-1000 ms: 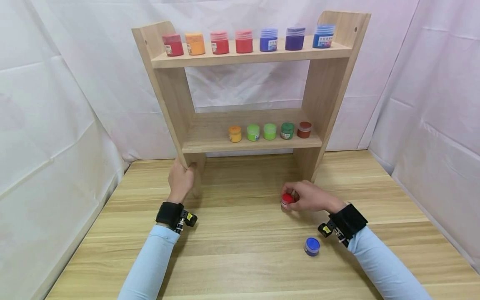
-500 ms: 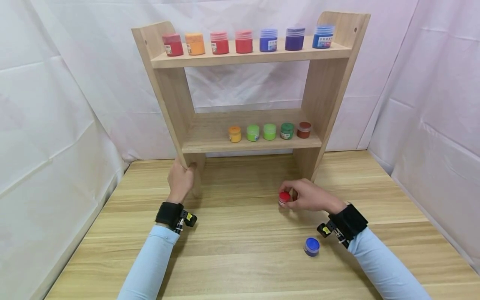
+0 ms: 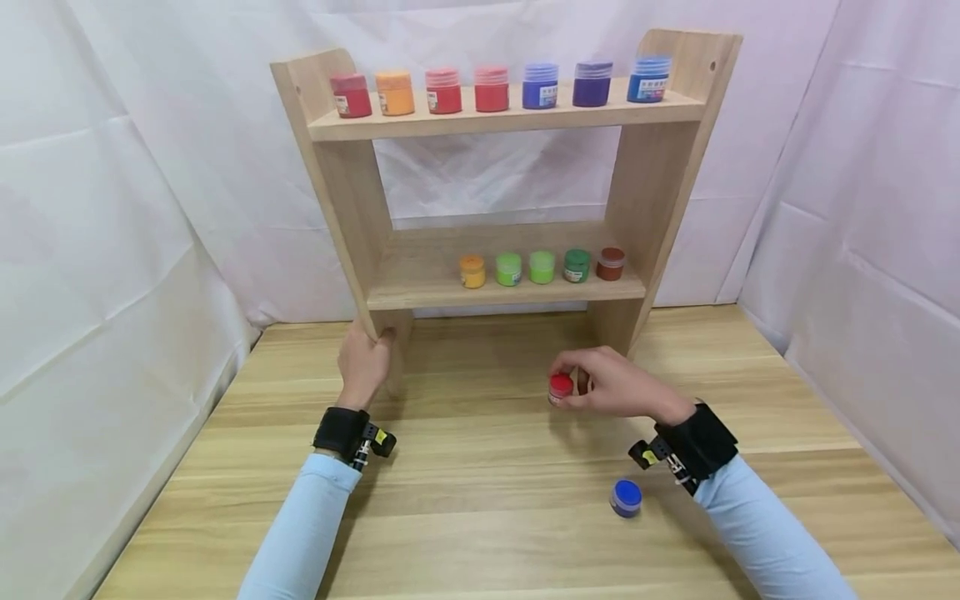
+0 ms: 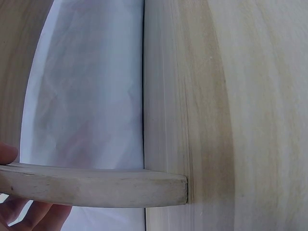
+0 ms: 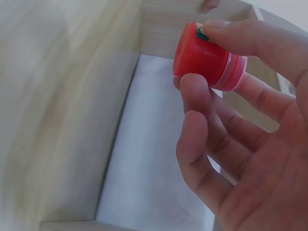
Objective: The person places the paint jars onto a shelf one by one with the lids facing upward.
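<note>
My right hand (image 3: 618, 385) pinches a small red paint jar (image 3: 560, 389) between thumb and fingers, just in front of the shelf's right leg. In the right wrist view the red jar (image 5: 204, 57) lies sideways to the camera, its ridged lid toward the palm. My left hand (image 3: 363, 361) grips the lower left side panel (image 3: 330, 200) of the wooden shelf. The left wrist view shows that panel's edge (image 4: 96, 187) with fingers (image 4: 45, 214) curled beneath it and the thumb on top. A blue paint jar (image 3: 626, 497) stands on the table near my right wrist.
The top board (image 3: 510, 121) carries a row of several red, orange, blue and purple jars. Below, the middle board (image 3: 427, 292) bears orange, light green, dark green and brown jars toward its right. White cloth (image 3: 112, 208) hangs behind and beside the wood-grain table (image 3: 465, 517).
My right hand has lifted the red jar off the table and moved it slightly left and toward the shelf. The left hand keeps its grip on the panel.
</note>
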A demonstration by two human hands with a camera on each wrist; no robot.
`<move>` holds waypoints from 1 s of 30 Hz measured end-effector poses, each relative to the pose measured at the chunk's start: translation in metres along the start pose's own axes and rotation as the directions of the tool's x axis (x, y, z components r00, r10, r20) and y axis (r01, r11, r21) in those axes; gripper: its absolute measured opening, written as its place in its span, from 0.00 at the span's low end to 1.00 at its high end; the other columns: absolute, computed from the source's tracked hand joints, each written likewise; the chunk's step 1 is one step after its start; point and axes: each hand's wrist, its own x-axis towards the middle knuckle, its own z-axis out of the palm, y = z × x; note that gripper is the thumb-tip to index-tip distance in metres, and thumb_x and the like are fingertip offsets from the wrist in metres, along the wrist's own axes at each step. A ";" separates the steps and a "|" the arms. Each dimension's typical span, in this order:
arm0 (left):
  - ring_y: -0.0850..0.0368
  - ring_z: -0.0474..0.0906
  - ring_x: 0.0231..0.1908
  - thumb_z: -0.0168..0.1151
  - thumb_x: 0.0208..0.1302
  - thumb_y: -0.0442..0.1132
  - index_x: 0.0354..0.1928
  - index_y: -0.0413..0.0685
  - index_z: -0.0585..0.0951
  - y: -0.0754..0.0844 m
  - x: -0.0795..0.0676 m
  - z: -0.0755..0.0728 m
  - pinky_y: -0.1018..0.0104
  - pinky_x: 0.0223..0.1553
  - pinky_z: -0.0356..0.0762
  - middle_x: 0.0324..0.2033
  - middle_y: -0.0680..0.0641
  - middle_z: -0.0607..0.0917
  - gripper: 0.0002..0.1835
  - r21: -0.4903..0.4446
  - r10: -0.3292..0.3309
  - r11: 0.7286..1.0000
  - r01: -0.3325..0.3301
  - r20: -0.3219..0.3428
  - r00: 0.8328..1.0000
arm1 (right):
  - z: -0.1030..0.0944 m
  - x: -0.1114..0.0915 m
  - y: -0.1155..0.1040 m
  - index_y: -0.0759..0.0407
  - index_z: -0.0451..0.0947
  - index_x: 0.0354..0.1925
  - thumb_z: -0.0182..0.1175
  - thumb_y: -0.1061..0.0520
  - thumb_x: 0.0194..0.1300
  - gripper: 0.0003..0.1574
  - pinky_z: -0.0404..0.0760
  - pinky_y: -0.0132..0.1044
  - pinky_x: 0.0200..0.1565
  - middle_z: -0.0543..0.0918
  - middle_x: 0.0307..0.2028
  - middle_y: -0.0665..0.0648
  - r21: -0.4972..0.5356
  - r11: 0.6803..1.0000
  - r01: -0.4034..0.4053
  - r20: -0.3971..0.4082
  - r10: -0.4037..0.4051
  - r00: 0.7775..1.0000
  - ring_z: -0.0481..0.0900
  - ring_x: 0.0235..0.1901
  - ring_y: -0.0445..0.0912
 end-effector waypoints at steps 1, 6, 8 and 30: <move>0.45 0.77 0.40 0.57 0.59 0.42 0.50 0.44 0.77 0.000 0.000 0.000 0.47 0.35 0.70 0.44 0.42 0.82 0.17 -0.002 -0.002 1.000 0.002 0.000 1.000 | -0.002 0.002 -0.002 0.51 0.78 0.44 0.68 0.47 0.55 0.19 0.76 0.31 0.28 0.78 0.30 0.41 -0.012 1.000 0.012 0.000 -0.012 1.000 0.75 0.25 0.39; 0.46 0.78 0.39 0.56 0.59 0.42 0.49 0.44 0.76 0.001 0.001 -0.001 0.48 0.34 0.70 0.43 0.42 0.82 0.16 -0.003 0.000 1.000 0.000 -0.012 1.000 | -0.019 0.023 -0.021 0.50 0.77 0.43 0.67 0.50 0.56 0.17 0.74 0.30 0.27 0.77 0.32 0.41 -0.069 0.994 0.084 -0.003 -0.084 0.996 0.75 0.25 0.39; 0.46 0.78 0.38 0.57 0.59 0.42 0.47 0.44 0.77 0.000 0.001 -0.001 0.48 0.33 0.70 0.42 0.43 0.82 0.15 0.000 0.002 1.000 -0.002 -0.018 1.000 | -0.026 0.033 -0.031 0.48 0.77 0.44 0.66 0.49 0.57 0.16 0.74 0.29 0.27 0.76 0.32 0.40 -0.091 0.990 0.105 -0.010 -0.106 0.994 0.74 0.24 0.37; 0.47 0.78 0.37 0.57 0.59 0.42 0.47 0.46 0.77 -0.002 -0.002 0.003 0.50 0.31 0.72 0.41 0.44 0.82 0.15 -0.016 0.012 1.000 -0.013 -0.023 1.000 | -0.033 0.137 -0.098 0.54 0.77 0.49 0.66 0.49 0.57 0.22 0.72 0.30 0.35 0.79 0.39 0.46 -0.227 0.972 0.057 -0.335 -0.133 0.933 0.77 0.36 0.39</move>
